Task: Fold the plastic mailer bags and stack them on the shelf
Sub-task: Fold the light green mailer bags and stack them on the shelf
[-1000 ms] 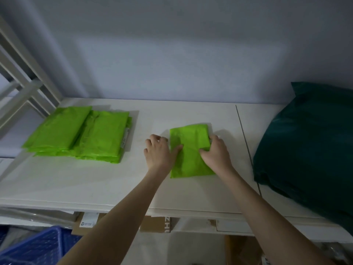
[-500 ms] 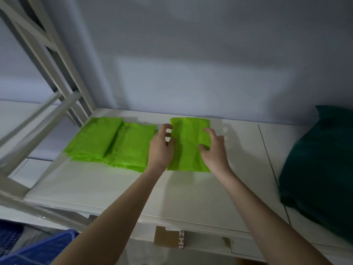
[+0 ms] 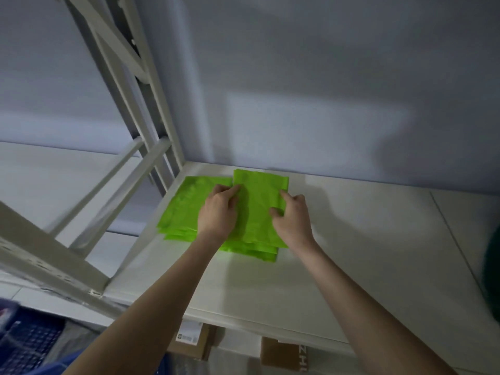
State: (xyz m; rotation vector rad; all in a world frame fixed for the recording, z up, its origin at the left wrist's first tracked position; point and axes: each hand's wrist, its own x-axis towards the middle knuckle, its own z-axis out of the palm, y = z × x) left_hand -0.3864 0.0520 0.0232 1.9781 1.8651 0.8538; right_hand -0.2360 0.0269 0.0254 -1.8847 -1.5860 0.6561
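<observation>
Head view. My left hand and right hand sit just left of the frame's centre, both on the top bag. This bag is bright lime-green plastic, folded to a narrow upright rectangle, its surface finely creased and faintly glossy. It lies on the right stack of like green bags, whose lower edges show as offset layers just below my wrists. My left fingers are curled, thumb and fingertips pinching the bag's left edge near its upper corner. My right fingers are curled over the bag's right edge, with the thumb pressed on its face; the fingers lie close together. Whether the bag is lifted clear of the stack or resting on it, I cannot tell.

A left stack of the same green bags lies touching the right one, partly covered by my left hand; its lower corner shows several layered edges. Both stacks rest on the white shelf, close to its back edge and the grey wall.

The shelf's white frame runs diagonally across the upper left. A dark green bundle is cut off at the right edge. Cardboard boxes show below the shelf at bottom centre, and a blue crate at lower left.
</observation>
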